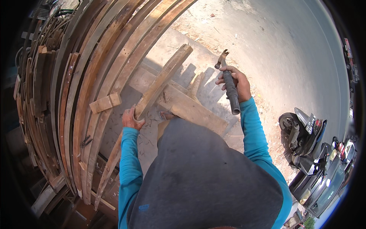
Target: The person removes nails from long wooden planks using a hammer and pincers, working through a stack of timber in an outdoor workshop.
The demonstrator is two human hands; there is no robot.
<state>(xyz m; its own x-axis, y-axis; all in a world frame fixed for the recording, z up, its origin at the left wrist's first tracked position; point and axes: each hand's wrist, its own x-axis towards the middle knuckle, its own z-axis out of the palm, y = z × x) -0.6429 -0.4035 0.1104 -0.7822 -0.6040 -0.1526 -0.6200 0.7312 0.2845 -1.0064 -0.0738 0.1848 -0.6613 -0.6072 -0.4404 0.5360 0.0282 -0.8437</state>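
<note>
1) Watching remotely, I see the left hand (132, 120) gripping the beam (164, 81), at 11 o'clock, by its near end
2) The right hand (239, 83) wraps the hammer (231, 91) at 2 o'clock
3) A stray swing could strike the left hand; a loose hold might let the beam roll

Strong daylight from above; sandy ground (206, 30) glaring, nearly washed out. Crisp dark shadows (187, 75) mid-frame. Long planks (100, 61) bow toward black fisheye rim. Centre sharp; lower-left lumber (45, 200) dim, perhaps slightly soft.
</note>
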